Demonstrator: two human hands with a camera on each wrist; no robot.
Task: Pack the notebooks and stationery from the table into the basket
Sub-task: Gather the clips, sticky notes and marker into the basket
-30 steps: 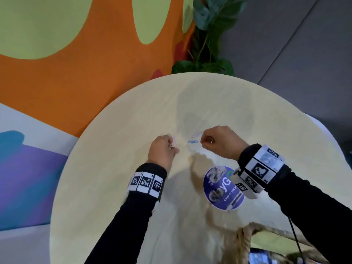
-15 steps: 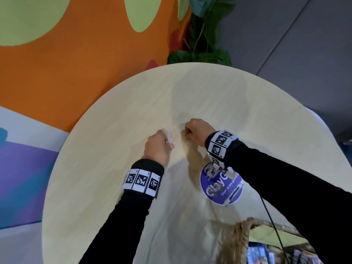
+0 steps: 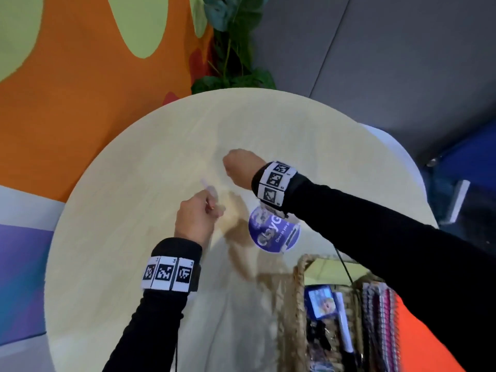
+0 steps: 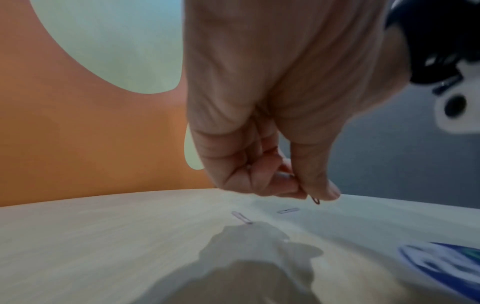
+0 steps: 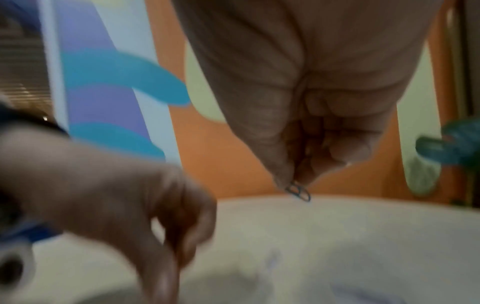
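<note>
My left hand point(image 3: 214, 205) hovers over the middle of the round table point(image 3: 107, 237) and pinches a small paper clip point(image 4: 316, 200) between thumb and fingers. My right hand point(image 3: 231, 163) is curled just beyond it, thumb and forefinger pinching blue paper clips point(image 5: 298, 192) above the tabletop. Two more paper clips point(image 4: 241, 217) lie flat on the table under my left hand, one of them bluish point(image 4: 288, 210). The woven basket point(image 3: 299, 291) stands at the near right edge and holds spiral notebooks point(image 3: 381, 318) and other items.
A round purple sticker point(image 3: 273, 232) is on the table between my right wrist and the basket. A leafy plant point(image 3: 233, 49) stands behind the table's far edge, against the orange wall. The table's left half is bare wood.
My right hand swept left over the blue and white clips on the table and now holds blue clips lifted off the surface. My left hand stayed put. More of the basket shows.
</note>
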